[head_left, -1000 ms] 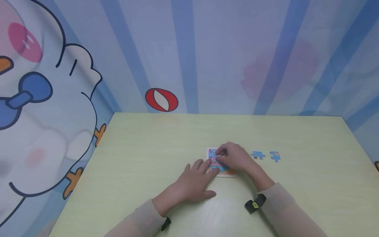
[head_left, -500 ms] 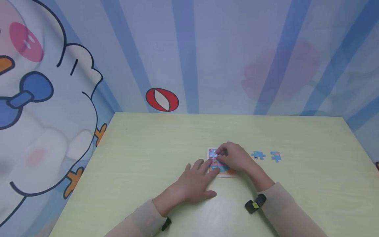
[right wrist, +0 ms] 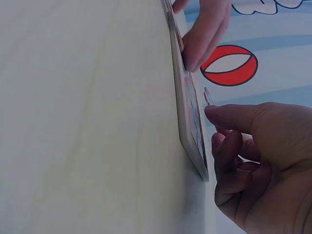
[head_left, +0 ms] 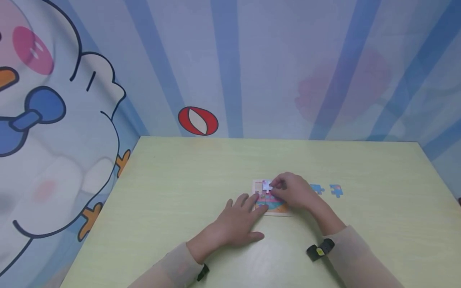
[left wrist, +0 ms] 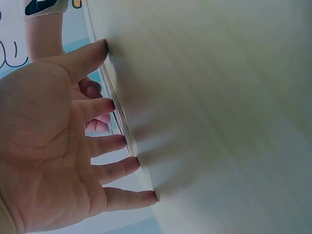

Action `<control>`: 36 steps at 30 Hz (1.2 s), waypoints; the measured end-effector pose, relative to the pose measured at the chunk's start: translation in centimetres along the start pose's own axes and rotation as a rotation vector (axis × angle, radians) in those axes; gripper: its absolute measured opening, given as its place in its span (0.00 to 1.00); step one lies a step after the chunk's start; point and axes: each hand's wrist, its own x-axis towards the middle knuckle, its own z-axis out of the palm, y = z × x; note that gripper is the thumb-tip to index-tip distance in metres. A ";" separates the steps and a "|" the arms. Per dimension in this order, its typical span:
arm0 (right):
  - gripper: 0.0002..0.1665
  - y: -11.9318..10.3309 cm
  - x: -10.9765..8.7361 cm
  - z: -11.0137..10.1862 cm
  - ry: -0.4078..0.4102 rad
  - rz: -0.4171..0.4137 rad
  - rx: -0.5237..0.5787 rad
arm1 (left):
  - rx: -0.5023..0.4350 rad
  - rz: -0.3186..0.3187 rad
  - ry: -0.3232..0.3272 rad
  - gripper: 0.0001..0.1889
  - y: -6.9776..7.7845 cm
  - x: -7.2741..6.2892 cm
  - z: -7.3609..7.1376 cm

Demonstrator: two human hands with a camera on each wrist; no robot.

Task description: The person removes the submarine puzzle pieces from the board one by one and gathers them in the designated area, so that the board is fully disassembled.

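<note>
A small puzzle board [head_left: 273, 214] with a pale rim lies on the table, its lower part filled with a colourful picture. My right hand [head_left: 293, 191] pinches a light-blue puzzle piece [head_left: 267, 186] between thumb and fingers. In the right wrist view, that piece [right wrist: 209, 96] is raised a little off the board [right wrist: 187, 117]. At the board's upper left, a pale bare slot shows beside the piece. My left hand [head_left: 235, 224] lies spread, with fingertips on the board's left side. From the left wrist view, its straight fingers [left wrist: 112, 145] touch the board and table.
Two loose blue puzzle pieces lie right of the board: one [head_left: 317, 189] partly behind my right wrist, the other [head_left: 336, 190] farther right. The pale table [head_left: 173, 172] meets a printed backdrop [head_left: 266, 72] at its far edge.
My right hand has shifted rightward, lifting the puzzle piece from the board's upper left, where a bare slot now shows. The left hand stays in place.
</note>
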 end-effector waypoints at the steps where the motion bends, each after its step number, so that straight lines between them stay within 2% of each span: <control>1: 0.10 0.3 -0.2 -0.2 0.002 -0.001 0.003 | 0.002 -0.001 -0.001 0.40 0.0 0.0 0.0; 8: 0.12 1.9 -1.3 -2.0 0.015 0.018 0.027 | -0.009 -0.010 -0.007 0.41 0.0 0.3 0.3; 18: 0.11 4.4 -2.8 -3.8 0.041 0.042 0.003 | 0.000 -0.005 0.003 0.41 -0.1 0.4 0.7; 27: 0.11 4.6 -3.2 -4.5 0.012 0.044 -0.026 | -0.013 -0.007 0.011 0.41 -0.1 0.4 0.6; 36: 0.10 4.8 -3.2 -4.5 0.018 0.053 -0.031 | -0.026 -0.005 0.010 0.41 0.1 0.3 0.5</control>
